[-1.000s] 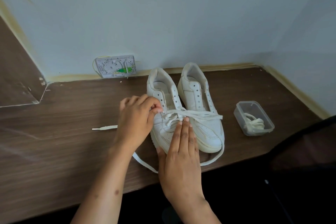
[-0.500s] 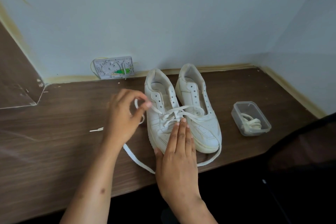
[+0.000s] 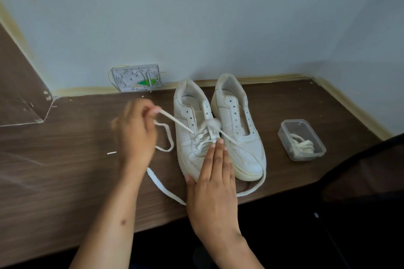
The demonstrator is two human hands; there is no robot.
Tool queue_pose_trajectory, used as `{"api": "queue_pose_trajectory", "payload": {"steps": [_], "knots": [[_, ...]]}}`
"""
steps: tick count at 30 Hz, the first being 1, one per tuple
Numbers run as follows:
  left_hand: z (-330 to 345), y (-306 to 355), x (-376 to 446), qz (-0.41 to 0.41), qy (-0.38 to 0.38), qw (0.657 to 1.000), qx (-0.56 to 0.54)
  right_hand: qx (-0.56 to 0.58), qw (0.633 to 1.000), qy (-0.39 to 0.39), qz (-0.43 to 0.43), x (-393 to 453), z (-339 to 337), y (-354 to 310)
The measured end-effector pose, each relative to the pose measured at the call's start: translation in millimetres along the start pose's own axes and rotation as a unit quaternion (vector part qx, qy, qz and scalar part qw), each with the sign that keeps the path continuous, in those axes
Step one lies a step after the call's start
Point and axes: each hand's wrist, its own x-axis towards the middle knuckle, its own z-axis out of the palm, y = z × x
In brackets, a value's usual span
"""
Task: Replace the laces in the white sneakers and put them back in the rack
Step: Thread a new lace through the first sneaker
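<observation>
Head view: two white sneakers side by side on brown table (image 3: 65, 177), heels toward wall. Left sneaker (image 3: 192, 133) partly laced near toe; right sneaker (image 3: 238, 129) unlaced, eyelets bare. Left hand (image 3: 136, 135), blurred, beside left sneaker, fingers curled, pinching lace (image 3: 175, 121) up near fingertips, strand running taut from there down to an eyelet. More of same lace looping on table beside that hand, then trailing forward past table edge. Right hand (image 3: 215, 183) flat on toe of left sneaker, fingers straight and together, fingertips touching crossed lacing, thumb down along sole; nothing gripped. Another strand crossing toe of right sneaker and curving round its front. Clear tub (image 3: 301, 140) well right of sneakers, bundled lace (image 3: 302, 145) inside. Grey wall plate (image 3: 136, 77) behind, against wall just above table.
</observation>
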Motion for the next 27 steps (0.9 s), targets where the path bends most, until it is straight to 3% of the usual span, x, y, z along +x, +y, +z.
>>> {"api": "queue_pose_trajectory", "payload": {"steps": [3, 6, 8, 11, 13, 15, 18, 22, 27], "knots": [[-11.6, -14.0, 3.9, -0.115, 0.062, 0.991, -0.002, 0.0, 1.0, -0.002, -0.001, 0.2, -0.8, -0.2], [-15.1, -19.6, 3.1, -0.142, 0.039, 0.989, 0.011, 0.004, 1.0, 0.0, 0.001, 0.3, 0.1, 0.0], [-11.6, -19.6, 3.2, -0.097, -0.002, 0.995, -0.023, 0.005, 1.0, 0.002, 0.002, 0.1, 1.0, -0.4], [-3.8, -7.9, 2.5, 0.034, -0.121, 0.988, -0.086, 0.002, 1.0, 0.005, 0.0, 0.2, 1.4, -0.7], [2.2, 4.6, -1.8, 0.109, -0.195, 0.973, -0.063, 0.003, 1.0, 0.0, -0.001, 0.1, 2.2, -0.6], [8.0, 15.0, -7.6, 0.144, -0.223, 0.964, -0.03, 0.005, 1.0, -0.001, -0.002, 0.2, 2.0, 0.0], [8.4, 14.1, -7.5, 0.144, -0.177, 0.974, 0.005, 0.011, 1.0, -0.003, -0.006, 0.3, 2.5, 0.8], [1.7, 5.4, -4.0, 0.078, -0.106, 0.989, 0.064, 0.02, 1.0, -0.01, -0.009, 1.7, 1.9, -0.1], [4.8, -0.6, -3.0, 0.039, -0.132, 0.99, 0.022, 0.038, 0.999, -0.034, -0.01, 4.2, -2.2, -3.5]]}}
